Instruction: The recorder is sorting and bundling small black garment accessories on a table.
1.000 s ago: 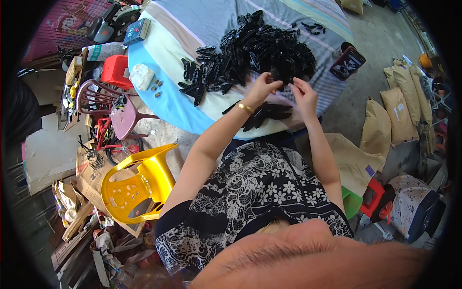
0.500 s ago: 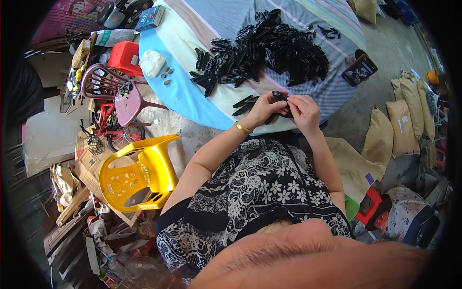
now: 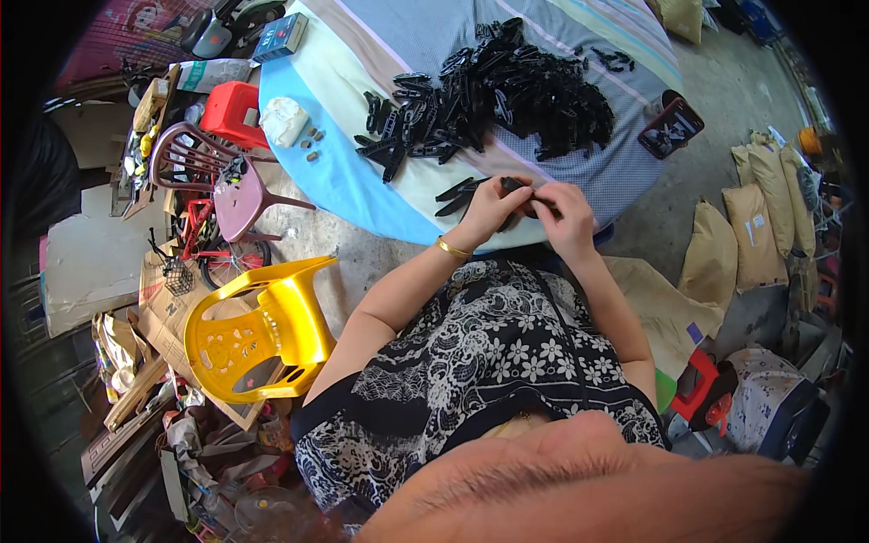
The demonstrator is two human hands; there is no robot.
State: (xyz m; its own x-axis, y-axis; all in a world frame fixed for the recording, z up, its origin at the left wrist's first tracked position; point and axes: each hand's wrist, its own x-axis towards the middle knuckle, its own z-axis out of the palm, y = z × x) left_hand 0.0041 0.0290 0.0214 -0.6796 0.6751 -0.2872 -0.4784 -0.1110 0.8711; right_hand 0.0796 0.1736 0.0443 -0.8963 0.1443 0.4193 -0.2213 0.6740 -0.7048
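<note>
Close together at the table's near edge, my left hand (image 3: 490, 210) and my right hand (image 3: 567, 217) are both closed. Pinched in my left fingers is a narrow, glossy black plastic piece (image 3: 512, 185). A dark piece (image 3: 549, 208) shows under my right fingers, which grip it; whether the two are joined is hidden by the hands. Several long black pieces (image 3: 451, 192) lie on the cloth just left of my left hand. Beyond both hands spreads a large heap of similar black plastic pieces (image 3: 534, 100), slim and curved.
A striped cloth covers the round table (image 3: 344, 181). On it are a phone (image 3: 672, 128) at right, a white bundle (image 3: 283, 121) and a blue box (image 3: 281, 38) at left. A yellow chair (image 3: 308, 326) stands left of me; brown sacks (image 3: 753, 231) stand at right.
My right hand has shifted slightly left and down, its fingers now curled round a dark piece. The piece in my left fingers has turned and sits a little lower and further left.
</note>
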